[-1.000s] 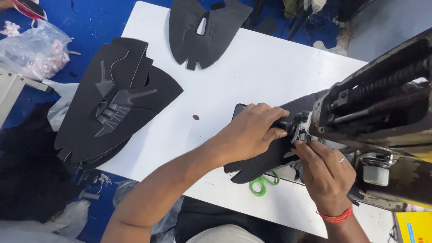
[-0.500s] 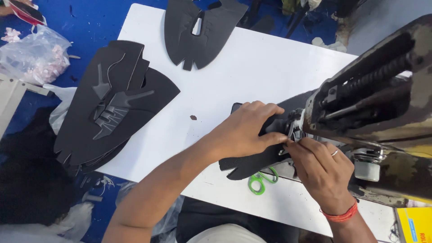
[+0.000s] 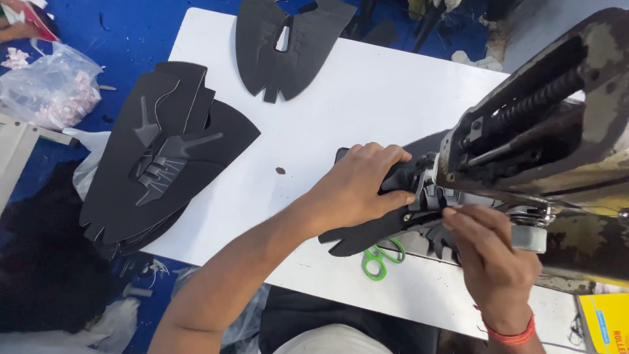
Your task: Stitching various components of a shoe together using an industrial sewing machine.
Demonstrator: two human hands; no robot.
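Observation:
My left hand [image 3: 357,190] lies flat on a black cut fabric piece [image 3: 357,237] and presses it against the white table [image 3: 327,105] right at the needle area of a worn sewing machine [image 3: 544,144]. My right hand [image 3: 488,262], with a red band at the wrist, pinches the edge of the same piece beside the presser foot. Most of the piece is hidden under both hands and the machine head.
A stack of black cut pieces [image 3: 164,157] hangs over the table's left edge. Another black piece [image 3: 288,42] lies at the far edge. Green-handled scissors [image 3: 380,257] lie under the fabric. A clear plastic bag [image 3: 49,88] sits on the blue floor; a yellow box [image 3: 603,322] is at the lower right.
Both hands and the fabric piece have stayed at the needle; the view has shifted slightly and my right hand's fingers have closed in nearer the presser foot.

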